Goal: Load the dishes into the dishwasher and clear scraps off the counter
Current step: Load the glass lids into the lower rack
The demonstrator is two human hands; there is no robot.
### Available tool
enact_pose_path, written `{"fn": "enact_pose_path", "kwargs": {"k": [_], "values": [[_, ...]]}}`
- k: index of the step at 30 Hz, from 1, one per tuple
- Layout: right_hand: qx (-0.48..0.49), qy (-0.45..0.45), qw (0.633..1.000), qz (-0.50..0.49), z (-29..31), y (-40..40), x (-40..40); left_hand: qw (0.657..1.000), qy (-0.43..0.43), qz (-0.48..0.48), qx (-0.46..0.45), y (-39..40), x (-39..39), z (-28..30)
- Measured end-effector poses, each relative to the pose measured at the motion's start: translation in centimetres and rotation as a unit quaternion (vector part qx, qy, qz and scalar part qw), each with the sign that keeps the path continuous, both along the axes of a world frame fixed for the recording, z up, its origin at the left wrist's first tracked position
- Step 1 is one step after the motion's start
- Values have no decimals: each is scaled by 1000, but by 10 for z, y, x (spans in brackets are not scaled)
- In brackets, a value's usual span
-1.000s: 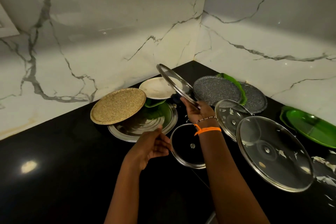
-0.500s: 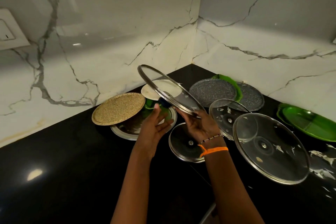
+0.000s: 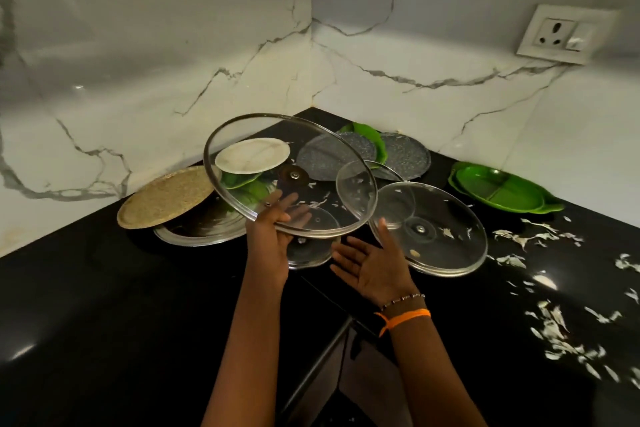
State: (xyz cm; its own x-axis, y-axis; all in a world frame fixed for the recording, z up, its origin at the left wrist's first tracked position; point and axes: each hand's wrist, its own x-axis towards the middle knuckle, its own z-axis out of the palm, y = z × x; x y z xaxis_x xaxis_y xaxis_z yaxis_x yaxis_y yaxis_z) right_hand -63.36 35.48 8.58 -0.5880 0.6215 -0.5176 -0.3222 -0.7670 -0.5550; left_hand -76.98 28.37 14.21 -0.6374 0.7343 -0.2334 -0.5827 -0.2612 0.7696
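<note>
Lid (image 3: 291, 180) has changed hands since the earlier frames: right hand had it by the rim, now left hand (image 3: 273, 236) holds it, thumb over the near rim, fingers under the glass. It also went from steeply tilted to much flatter, raised above the counter (image 3: 104, 305), and we see through it. Right hand (image 3: 374, 267) has let go, palm up, fingers spread and relaxed, holding nothing, just below the lid's near right edge. Orange band and bead bracelet on that wrist.

Still on the counter near the back corner:
- tan plate (image 3: 166, 198), left of the pile, tilted, resting on a steel plate (image 3: 204, 225)
- cream plate (image 3: 252, 155), seen through the held lid, sitting on something green
- two grey speckled plates (image 3: 405, 156) toward the back corner, with a green plate between them
- small glass lid (image 3: 308, 250) flat under the hands
- medium glass lid (image 3: 394, 204) leaning on a big glass lid (image 3: 440, 232) at right, scraps stuck to both
- green trays (image 3: 498, 191) by the right wall, stacked

Scraps (image 3: 561, 326): white flakes scattered over the right side of the counter, from the big lid out toward the right edge.

Socket (image 3: 564, 35) on the right wall. Dishwasher not in view.
</note>
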Motion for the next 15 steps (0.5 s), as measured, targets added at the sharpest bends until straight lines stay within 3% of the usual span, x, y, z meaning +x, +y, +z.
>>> {"fn": "enact_pose_path", "kwargs": {"k": [3, 7, 15], "values": [[-78, 64, 977, -188, -22, 6, 23, 1000, 13, 4, 17, -3, 17, 0], [-28, 74, 943, -322, -40, 17, 50, 999, 27, 9, 26, -15, 33, 0], [43, 110, 950, -289, -64, -6, 102, 997, 73, 8, -1, -59, 71, -2]]}}
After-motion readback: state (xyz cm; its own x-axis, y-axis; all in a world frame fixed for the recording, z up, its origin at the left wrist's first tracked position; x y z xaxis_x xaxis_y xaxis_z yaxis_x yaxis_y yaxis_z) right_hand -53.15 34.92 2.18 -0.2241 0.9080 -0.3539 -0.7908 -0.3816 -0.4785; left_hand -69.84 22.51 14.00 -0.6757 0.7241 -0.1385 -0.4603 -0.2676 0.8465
